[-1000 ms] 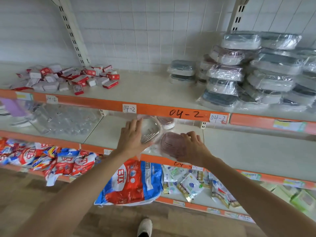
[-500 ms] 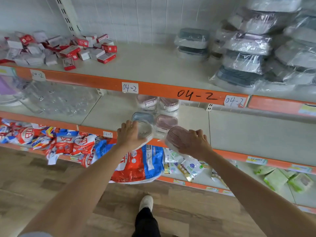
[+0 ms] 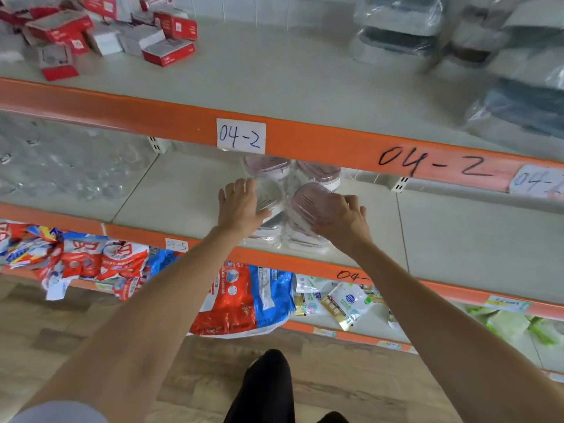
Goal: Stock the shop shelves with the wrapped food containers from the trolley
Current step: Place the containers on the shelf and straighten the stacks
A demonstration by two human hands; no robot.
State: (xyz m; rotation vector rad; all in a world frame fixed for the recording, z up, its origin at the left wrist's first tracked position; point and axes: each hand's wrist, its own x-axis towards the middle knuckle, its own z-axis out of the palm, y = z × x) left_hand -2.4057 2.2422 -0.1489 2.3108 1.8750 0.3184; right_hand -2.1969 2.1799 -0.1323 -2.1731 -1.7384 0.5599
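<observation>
On the middle shelf (image 3: 457,239) stand two short stacks of plastic-wrapped food containers. My left hand (image 3: 239,206) lies with straight fingers on the left side of a wrapped grey-white container (image 3: 270,196) topping the left stack. My right hand (image 3: 341,218) grips a wrapped pink-lidded container (image 3: 308,203) on top of the right stack. Two more pink wrapped containers (image 3: 320,174) sit behind, partly hidden under the orange rail of the upper shelf (image 3: 305,138). The trolley is out of view.
Red and white small boxes (image 3: 100,35) lie on the upper shelf at left, larger wrapped containers (image 3: 518,71) at right. Clear glassware (image 3: 70,169) fills the middle shelf's left. Red and blue bags (image 3: 238,297) and small packets (image 3: 341,300) hang off the lower shelf.
Both hands have pushed forward and lowered the two containers onto the stacks on the middle shelf. The view has tilted down and come closer to the shelves.
</observation>
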